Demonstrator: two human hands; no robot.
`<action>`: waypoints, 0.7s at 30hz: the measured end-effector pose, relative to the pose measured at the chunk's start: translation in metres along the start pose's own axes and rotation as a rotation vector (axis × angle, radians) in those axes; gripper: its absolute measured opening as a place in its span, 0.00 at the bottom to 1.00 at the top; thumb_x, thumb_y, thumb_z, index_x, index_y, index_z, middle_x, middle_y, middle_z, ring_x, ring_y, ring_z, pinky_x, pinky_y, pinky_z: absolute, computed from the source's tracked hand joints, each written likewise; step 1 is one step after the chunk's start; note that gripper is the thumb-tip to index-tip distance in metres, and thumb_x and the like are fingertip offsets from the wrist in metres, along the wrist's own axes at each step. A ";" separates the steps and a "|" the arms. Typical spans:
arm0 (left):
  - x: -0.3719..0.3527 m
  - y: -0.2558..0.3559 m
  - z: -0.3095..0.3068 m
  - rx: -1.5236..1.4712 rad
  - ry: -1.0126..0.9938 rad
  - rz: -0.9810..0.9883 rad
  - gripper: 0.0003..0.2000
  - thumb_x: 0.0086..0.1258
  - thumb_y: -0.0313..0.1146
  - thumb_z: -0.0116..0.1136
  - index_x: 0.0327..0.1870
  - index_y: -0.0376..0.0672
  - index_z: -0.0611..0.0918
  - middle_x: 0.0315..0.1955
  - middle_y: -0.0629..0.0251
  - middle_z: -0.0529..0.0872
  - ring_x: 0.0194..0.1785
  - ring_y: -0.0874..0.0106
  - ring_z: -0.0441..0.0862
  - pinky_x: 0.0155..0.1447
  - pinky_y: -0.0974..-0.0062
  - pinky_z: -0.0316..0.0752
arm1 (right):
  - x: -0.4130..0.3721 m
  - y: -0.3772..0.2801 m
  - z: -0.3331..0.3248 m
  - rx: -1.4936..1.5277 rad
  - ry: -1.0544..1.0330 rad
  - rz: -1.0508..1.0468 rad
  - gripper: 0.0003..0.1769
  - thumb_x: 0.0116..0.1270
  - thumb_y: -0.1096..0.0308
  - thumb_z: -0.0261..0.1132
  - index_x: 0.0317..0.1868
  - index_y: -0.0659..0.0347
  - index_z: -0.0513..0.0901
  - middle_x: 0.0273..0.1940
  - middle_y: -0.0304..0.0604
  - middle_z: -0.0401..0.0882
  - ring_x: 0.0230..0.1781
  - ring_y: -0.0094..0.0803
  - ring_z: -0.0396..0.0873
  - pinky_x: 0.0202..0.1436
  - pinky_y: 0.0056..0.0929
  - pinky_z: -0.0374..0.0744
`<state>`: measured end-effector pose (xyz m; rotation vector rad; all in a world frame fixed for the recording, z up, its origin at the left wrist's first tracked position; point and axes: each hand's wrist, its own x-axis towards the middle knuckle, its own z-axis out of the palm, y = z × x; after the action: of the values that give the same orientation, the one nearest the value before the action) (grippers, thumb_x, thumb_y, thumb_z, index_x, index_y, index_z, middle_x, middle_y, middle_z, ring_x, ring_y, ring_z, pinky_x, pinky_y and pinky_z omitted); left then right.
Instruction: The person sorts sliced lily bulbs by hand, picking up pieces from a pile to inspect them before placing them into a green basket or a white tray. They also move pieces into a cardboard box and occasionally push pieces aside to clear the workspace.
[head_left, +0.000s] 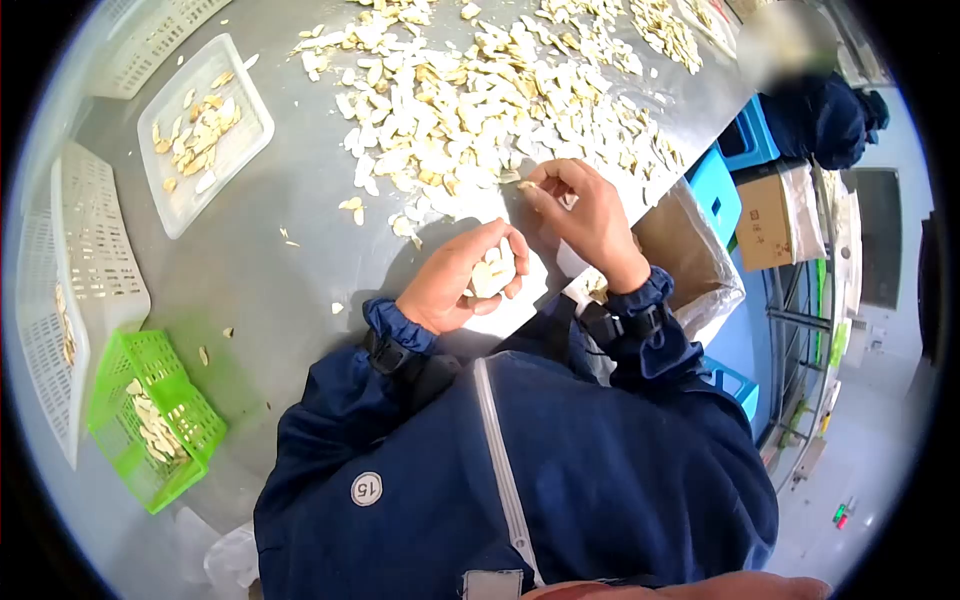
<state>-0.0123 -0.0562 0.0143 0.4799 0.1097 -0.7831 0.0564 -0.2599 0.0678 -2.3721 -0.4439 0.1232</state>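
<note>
My left hand [462, 275] is cupped, fingers curled around several pale, cream-coloured slices [490, 274]. To its right, my right hand [590, 215] pinches a small brownish-edged slice [527, 185] between thumb and forefinger, close over the near edge of the pile. That pile of loose flat slices [470, 100], some with tan edges, spreads over the metal table [290, 190] in front of both hands. The exact kind of slice cannot be told.
On the left stand a white tray [262, 118] with slices, a white perforated basket [105, 225] and a green basket [112, 440] holding slices. At right are a lined box [690, 240], blue crates [715, 195], a cardboard box [765, 222] and another person [825, 115].
</note>
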 end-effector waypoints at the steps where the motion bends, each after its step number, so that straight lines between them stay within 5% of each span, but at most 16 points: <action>1: 0.002 0.000 -0.001 -0.040 0.002 -0.010 0.23 0.90 0.54 0.43 0.49 0.41 0.80 0.40 0.62 0.83 0.36 0.73 0.82 0.21 0.85 0.67 | -0.001 -0.001 -0.006 0.159 -0.089 0.008 0.13 0.74 0.64 0.73 0.53 0.59 0.88 0.39 0.38 0.89 0.39 0.29 0.87 0.49 0.29 0.82; 3: 0.000 0.002 0.002 -0.043 0.020 0.025 0.26 0.89 0.58 0.41 0.51 0.41 0.80 0.40 0.62 0.83 0.36 0.72 0.82 0.20 0.84 0.67 | -0.002 -0.015 -0.014 0.553 -0.279 0.035 0.14 0.80 0.60 0.69 0.53 0.63 0.88 0.39 0.34 0.87 0.40 0.21 0.84 0.50 0.26 0.80; 5: -0.002 0.004 0.008 -0.046 0.051 0.043 0.25 0.89 0.57 0.42 0.52 0.41 0.79 0.41 0.62 0.83 0.35 0.73 0.82 0.20 0.84 0.67 | 0.010 -0.022 -0.009 0.423 -0.206 0.017 0.12 0.79 0.60 0.70 0.52 0.60 0.89 0.43 0.39 0.89 0.44 0.26 0.86 0.52 0.28 0.81; 7: -0.002 -0.001 0.003 0.003 -0.017 0.106 0.20 0.88 0.52 0.48 0.50 0.41 0.79 0.41 0.60 0.82 0.32 0.74 0.80 0.18 0.85 0.65 | 0.030 -0.017 0.008 0.002 0.018 -0.318 0.13 0.73 0.61 0.71 0.55 0.49 0.91 0.58 0.44 0.88 0.59 0.44 0.84 0.62 0.40 0.82; 10: -0.005 0.002 0.000 -0.009 -0.158 0.105 0.14 0.85 0.44 0.54 0.47 0.40 0.78 0.40 0.58 0.81 0.29 0.75 0.78 0.16 0.86 0.62 | 0.036 -0.017 0.031 -0.342 -0.003 -0.633 0.13 0.70 0.62 0.73 0.54 0.46 0.91 0.64 0.40 0.84 0.66 0.44 0.80 0.66 0.42 0.80; 14: -0.007 0.006 0.004 0.035 -0.175 0.059 0.14 0.85 0.42 0.53 0.48 0.39 0.77 0.39 0.58 0.80 0.30 0.76 0.79 0.19 0.87 0.65 | 0.032 0.013 0.023 -0.246 0.021 -0.502 0.11 0.69 0.66 0.72 0.51 0.49 0.91 0.59 0.43 0.87 0.61 0.46 0.83 0.64 0.43 0.81; 15: -0.007 0.006 0.004 0.042 -0.164 0.059 0.14 0.85 0.42 0.52 0.48 0.39 0.77 0.40 0.58 0.80 0.30 0.76 0.79 0.19 0.87 0.65 | 0.031 0.018 0.011 -0.295 0.112 -0.490 0.12 0.67 0.75 0.70 0.49 0.55 0.91 0.57 0.48 0.88 0.58 0.51 0.85 0.59 0.45 0.83; 17: -0.005 0.006 0.005 0.060 -0.147 0.044 0.13 0.85 0.42 0.52 0.48 0.39 0.77 0.40 0.58 0.81 0.31 0.76 0.79 0.20 0.87 0.66 | 0.023 0.028 0.000 -0.363 0.199 -0.362 0.11 0.67 0.75 0.70 0.48 0.55 0.91 0.56 0.48 0.88 0.58 0.51 0.85 0.60 0.45 0.83; 21: -0.003 0.004 0.005 0.110 -0.179 0.023 0.12 0.85 0.40 0.52 0.47 0.39 0.78 0.39 0.59 0.81 0.32 0.76 0.80 0.20 0.85 0.67 | 0.029 0.006 0.010 -0.313 0.080 -0.440 0.14 0.66 0.69 0.71 0.52 0.54 0.90 0.56 0.40 0.88 0.57 0.45 0.84 0.61 0.41 0.81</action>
<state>-0.0121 -0.0537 0.0208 0.5116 -0.1052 -0.8086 0.0830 -0.2478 0.0571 -2.5024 -0.9924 -0.2599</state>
